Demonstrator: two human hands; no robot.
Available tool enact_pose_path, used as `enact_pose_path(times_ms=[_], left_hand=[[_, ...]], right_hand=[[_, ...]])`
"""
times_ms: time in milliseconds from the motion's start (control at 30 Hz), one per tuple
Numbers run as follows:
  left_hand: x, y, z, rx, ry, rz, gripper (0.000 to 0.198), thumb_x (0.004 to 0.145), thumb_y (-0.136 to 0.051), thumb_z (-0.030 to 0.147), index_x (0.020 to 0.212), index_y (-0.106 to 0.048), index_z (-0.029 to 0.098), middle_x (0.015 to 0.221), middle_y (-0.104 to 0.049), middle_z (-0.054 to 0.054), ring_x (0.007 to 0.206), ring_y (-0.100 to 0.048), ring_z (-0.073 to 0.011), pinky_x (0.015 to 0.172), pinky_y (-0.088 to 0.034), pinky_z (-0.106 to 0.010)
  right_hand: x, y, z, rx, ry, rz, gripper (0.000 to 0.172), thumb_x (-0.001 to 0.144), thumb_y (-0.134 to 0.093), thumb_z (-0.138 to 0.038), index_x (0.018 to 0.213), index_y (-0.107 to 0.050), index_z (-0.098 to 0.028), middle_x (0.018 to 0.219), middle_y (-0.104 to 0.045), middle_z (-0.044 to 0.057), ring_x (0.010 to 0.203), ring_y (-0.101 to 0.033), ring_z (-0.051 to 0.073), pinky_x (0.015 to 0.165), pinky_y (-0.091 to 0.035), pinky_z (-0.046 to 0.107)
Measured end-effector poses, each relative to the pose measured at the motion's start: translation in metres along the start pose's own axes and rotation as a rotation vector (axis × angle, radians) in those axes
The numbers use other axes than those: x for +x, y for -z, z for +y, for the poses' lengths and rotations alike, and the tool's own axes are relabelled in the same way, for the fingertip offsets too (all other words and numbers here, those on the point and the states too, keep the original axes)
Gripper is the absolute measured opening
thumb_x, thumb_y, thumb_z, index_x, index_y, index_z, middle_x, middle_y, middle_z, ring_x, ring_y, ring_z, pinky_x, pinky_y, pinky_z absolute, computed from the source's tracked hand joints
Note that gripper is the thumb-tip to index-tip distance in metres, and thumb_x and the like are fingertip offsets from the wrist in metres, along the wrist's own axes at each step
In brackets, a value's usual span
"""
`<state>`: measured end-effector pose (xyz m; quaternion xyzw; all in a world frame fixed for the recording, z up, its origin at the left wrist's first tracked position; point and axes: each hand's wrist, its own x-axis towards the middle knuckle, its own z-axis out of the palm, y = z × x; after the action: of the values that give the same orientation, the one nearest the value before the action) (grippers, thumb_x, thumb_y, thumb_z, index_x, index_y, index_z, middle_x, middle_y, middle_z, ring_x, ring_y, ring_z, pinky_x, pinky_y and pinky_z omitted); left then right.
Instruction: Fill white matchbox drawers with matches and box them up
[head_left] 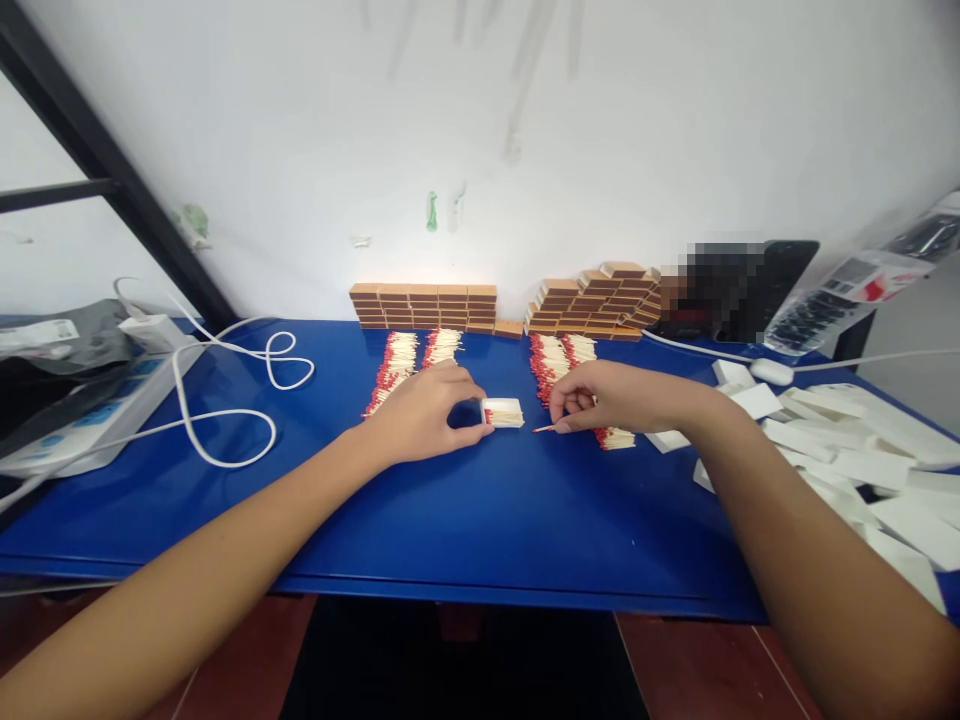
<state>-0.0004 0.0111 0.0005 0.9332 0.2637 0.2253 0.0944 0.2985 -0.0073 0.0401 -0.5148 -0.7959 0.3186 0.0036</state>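
Between thumb and fingers, my left hand [427, 412] grips the left end of a small white matchbox tray [502, 402]. Pale matches [505, 413] with red heads lie in that tray. Just right of it, my right hand [589, 397] is pinched on a matchstick [545, 429], its red head pointing left. Behind and under my right hand are two rows of loose matches [550, 362], red heads to the left. Two more rows of matches [396, 360] lie beyond my left hand, which partly hides them.
Stacked brown matchboxes [424, 305] line the wall, with another stack [600, 300] to the right. Many white trays [840, 450] are heaped at the right. A white cable [184, 400] loops beside a power strip [97, 430] at the left. A dark phone [791, 285] leans at the back right.
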Motion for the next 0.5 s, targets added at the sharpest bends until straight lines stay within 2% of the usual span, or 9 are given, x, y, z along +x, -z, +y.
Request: enact_pose_path(times_ms=[200, 333, 400, 500], left_hand=[[0.000, 0.000, -0.002, 0.008, 0.000, 0.011, 0.024, 0.095, -0.075, 0.038, 0.110, -0.078, 0.020, 0.103, -0.075, -0.009, 0.101, -0.068, -0.0263, 0.091, -0.056, -0.042], [0.000, 0.000, -0.001, 0.006, -0.007, 0.023, 0.023, 0.094, -0.076, 0.037, 0.111, -0.077, 0.020, 0.104, -0.076, -0.008, 0.100, -0.068, -0.0260, 0.090, -0.056, -0.041], [0.000, 0.000, 0.002, -0.001, -0.016, 0.014, 0.023, 0.094, -0.076, 0.036, 0.111, -0.078, 0.020, 0.105, -0.076, -0.008, 0.101, -0.068, -0.0259, 0.089, -0.056, -0.041], [0.000, -0.002, 0.007, -0.006, -0.028, -0.009, 0.024, 0.094, -0.077, 0.036, 0.113, -0.078, 0.021, 0.105, -0.076, -0.008, 0.102, -0.068, -0.0261, 0.090, -0.056, -0.040]], right_hand=[[-0.007, 0.003, -0.002, 0.000, -0.015, -0.016, 0.041, 0.085, -0.073, -0.063, 0.087, -0.078, -0.023, 0.076, -0.068, 0.005, 0.067, -0.057, 0.019, 0.059, -0.042, 0.032], [-0.015, 0.008, -0.013, 0.053, 0.008, 0.117, 0.046, 0.085, -0.072, -0.069, 0.086, -0.076, -0.024, 0.075, -0.068, 0.004, 0.067, -0.057, 0.019, 0.060, -0.040, 0.032], [-0.015, 0.006, -0.021, 0.069, 0.034, 0.153, 0.044, 0.087, -0.071, -0.067, 0.087, -0.076, -0.023, 0.076, -0.068, 0.004, 0.066, -0.056, 0.018, 0.059, -0.040, 0.031], [-0.008, -0.004, -0.028, 0.082, 0.069, 0.129, 0.036, 0.091, -0.068, -0.058, 0.092, -0.075, -0.023, 0.076, -0.067, 0.003, 0.065, -0.055, 0.017, 0.059, -0.039, 0.030]])
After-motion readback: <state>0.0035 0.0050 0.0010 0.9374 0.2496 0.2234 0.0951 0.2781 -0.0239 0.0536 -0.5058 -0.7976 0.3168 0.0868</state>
